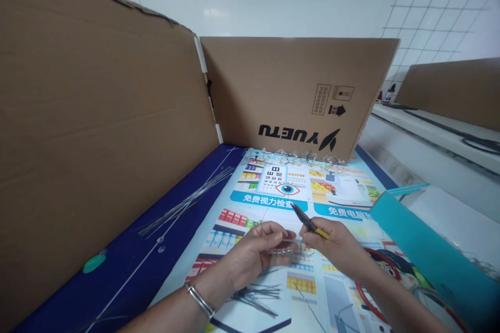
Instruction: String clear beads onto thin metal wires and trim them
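Pointing away from me, a pair of pliers [302, 217] with dark jaws and a yellow grip is held in my right hand [338, 244]. My left hand [250, 250] pinches a small clear beaded piece [282, 252], its exact shape blurred; a thin strand seems to stretch from it toward my right fingers. The plier tips are above the two hands, apart from the beads. Below my left wrist, a spread of cut grey wires [258, 296] lies on the printed sheet [300, 299]. A silver bangle [200, 300] circles my left wrist.
Cardboard panels [289, 88] stand at the left and back. Along the back one sits a row of clear wire-and-bead pieces [304, 158]. Long wires [187, 203], loose clear beads [160, 240] and a green disc [94, 264] lie left. A teal-sided box [425, 250] is right.
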Motion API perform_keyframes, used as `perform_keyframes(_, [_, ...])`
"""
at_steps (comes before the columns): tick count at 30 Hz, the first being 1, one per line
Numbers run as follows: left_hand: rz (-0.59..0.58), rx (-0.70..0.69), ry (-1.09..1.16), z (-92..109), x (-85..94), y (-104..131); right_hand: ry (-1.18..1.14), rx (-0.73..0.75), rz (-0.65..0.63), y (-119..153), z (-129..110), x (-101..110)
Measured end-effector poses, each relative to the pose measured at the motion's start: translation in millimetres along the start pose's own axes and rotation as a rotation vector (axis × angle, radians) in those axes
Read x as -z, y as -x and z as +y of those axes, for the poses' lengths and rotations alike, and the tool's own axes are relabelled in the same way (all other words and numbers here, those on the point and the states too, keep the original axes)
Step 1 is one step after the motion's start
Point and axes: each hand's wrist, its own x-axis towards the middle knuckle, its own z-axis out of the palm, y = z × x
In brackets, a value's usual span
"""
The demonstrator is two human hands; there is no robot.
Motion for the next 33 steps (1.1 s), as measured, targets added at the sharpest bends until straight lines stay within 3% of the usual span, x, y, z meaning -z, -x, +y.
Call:
perform_keyframes(4, [-0.064, 0.092, -0.102, -1.6, 2.5, 0.9, 0.085, -0.002, -0.019, 2.2, -3.9, -1.1])
perform_keyframes(12, [-0.035, 0.032, -0.243, 3.4, -0.3, -2.0, 0.037, 0.025, -0.033, 5.7, -6.9, -4.1])
perform_keyframes(19, [-0.024, 0.033, -0.264, 26.0, 13.9, -2.4, 0.217, 0.167, 0.045, -4.8, 6.9, 13.2])
perform_keyframes(25, [-0.043, 0.049, -0.266, 24.7, 22.8, -4.7, 0.323, 0.330, 0.000, -8.9, 23.4, 24.7])
perform_keyframes(33, [-0.091, 0.083, -0.211, 26.3, 20.6, -2.5, 0.368, 0.428, -0.029, -5.2, 19.7, 22.6])
